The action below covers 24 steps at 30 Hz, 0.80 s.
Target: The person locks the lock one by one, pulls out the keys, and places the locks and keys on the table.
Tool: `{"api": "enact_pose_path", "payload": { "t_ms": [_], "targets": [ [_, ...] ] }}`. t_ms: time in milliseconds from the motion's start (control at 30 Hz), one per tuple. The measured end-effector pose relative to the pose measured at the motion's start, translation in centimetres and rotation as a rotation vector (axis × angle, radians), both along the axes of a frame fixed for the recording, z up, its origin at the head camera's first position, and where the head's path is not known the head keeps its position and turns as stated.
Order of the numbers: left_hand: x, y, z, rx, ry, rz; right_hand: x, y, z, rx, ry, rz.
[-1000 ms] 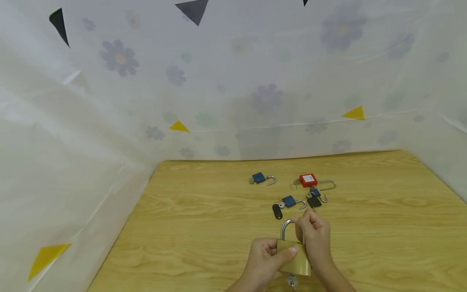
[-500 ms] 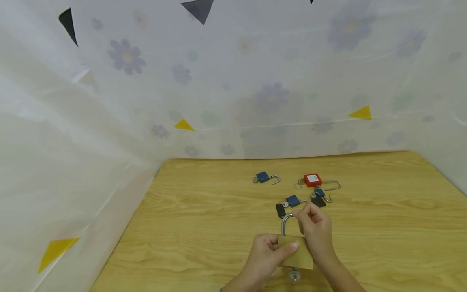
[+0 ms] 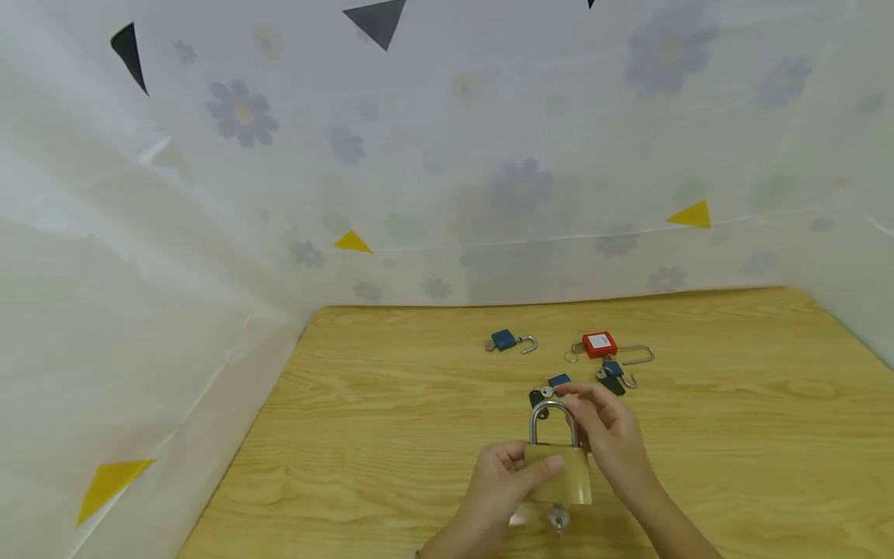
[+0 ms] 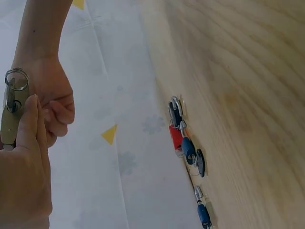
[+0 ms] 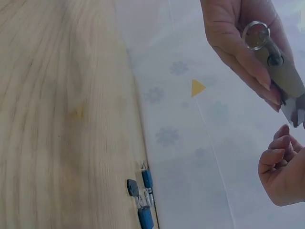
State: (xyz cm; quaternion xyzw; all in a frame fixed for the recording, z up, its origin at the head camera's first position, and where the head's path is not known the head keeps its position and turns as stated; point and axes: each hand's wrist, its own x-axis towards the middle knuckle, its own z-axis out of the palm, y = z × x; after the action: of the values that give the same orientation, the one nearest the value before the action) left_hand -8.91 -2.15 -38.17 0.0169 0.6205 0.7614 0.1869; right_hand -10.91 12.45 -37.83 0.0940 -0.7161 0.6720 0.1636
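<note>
A large brass padlock [image 3: 559, 475] with a silver shackle [image 3: 533, 425] is held upright near the front of the table. My left hand [image 3: 497, 485] grips its body, thumb across the front face. A key with a ring [image 3: 559, 518] sticks out of its underside; the ring [image 5: 256, 36] also shows in the right wrist view. My right hand [image 3: 613, 435] is beside the shackle's right bend, fingers loosely bent and partly behind it. In the right wrist view its fingertips [image 5: 284, 130] look apart from the shackle; thumb contact cannot be made out.
Beyond the hands on the wooden table [image 3: 391, 404] lie a blue padlock [image 3: 504, 339], a red padlock [image 3: 599, 345], and two more blue padlocks, one [image 3: 559, 380] partly hidden by my right hand. Black key tags [image 3: 611, 384] lie among them. White patterned sheeting [image 3: 433, 155] surrounds the table.
My right fingers, earlier pinching the top of the shackle, have loosened and shifted right and behind it, so the whole shackle arch shows. The left hand keeps its grip, slightly higher.
</note>
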Motion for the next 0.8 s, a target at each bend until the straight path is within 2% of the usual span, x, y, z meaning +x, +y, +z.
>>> {"api": "enact_pose_path", "payload": {
  "t_ms": [100,233,333,433,533,633,800],
  "targets": [
    [-0.2,-0.2,0.3,-0.012,0.02,0.028,0.6,0.4,-0.4,0.063,-0.023,-0.019],
    [-0.6,-0.5,0.6,-0.048,0.029,0.055,2.0,0.5,-1.6,0.116,-0.195,-0.064],
    [-0.9,-0.6,0.8,-0.068,0.031,0.074,3.0,0.5,-2.8,0.137,-0.348,-0.027],
    [-1.1,-0.8,0.8,-0.076,0.03,0.081,3.9,0.3,-3.9,0.119,-0.441,0.055],
    [-1.3,-0.8,0.8,-0.077,0.039,0.078,4.7,-0.1,-4.6,0.097,-0.472,0.142],
    [-1.4,-0.8,0.8,-0.065,0.044,0.066,5.4,-0.7,-4.8,0.054,-0.486,0.172],
    [-1.7,-0.9,0.8,-0.053,0.05,0.048,5.8,-2.0,-4.6,-0.044,-0.47,0.12]
  ]
}}
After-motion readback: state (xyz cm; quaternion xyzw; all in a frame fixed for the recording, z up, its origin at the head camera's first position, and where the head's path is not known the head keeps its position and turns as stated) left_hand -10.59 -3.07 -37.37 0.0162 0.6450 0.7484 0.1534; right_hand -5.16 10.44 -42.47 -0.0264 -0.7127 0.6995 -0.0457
